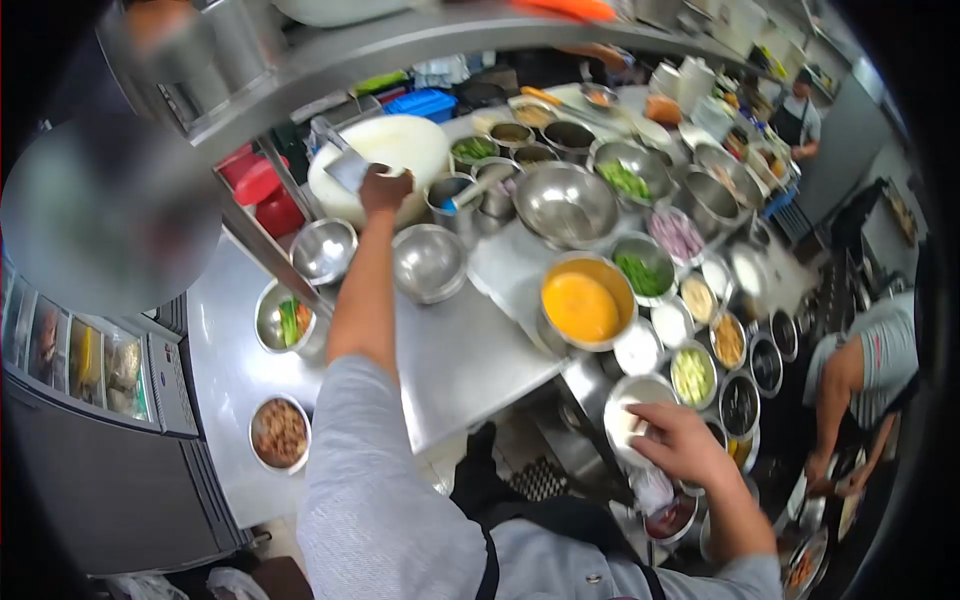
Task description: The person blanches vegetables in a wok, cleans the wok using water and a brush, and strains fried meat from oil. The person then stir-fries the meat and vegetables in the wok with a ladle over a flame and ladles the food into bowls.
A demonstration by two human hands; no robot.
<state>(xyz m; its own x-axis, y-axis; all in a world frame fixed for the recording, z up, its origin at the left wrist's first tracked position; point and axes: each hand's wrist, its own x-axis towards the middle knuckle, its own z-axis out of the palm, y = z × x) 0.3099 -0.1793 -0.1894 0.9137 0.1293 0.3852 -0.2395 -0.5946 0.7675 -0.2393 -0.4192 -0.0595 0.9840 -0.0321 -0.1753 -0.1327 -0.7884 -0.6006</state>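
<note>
Across a steel counter (470,375) in this crowded kitchen, the right hand (680,440), fingers bent, hovers over one white-filled bowl (622,428); farther, the left hand (386,190) meets one flat metal utensil (348,170) above one white tub (425,145). I can't tell either grip. Two co-workers stand rightward.

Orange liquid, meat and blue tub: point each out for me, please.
Orange liquid (582,305): head view, middle of its surface, inside the metal pot.
Meat (280,433): head view, middle of the pile in its bowl.
Blue tub (420,104): head view, its visible side.
</note>
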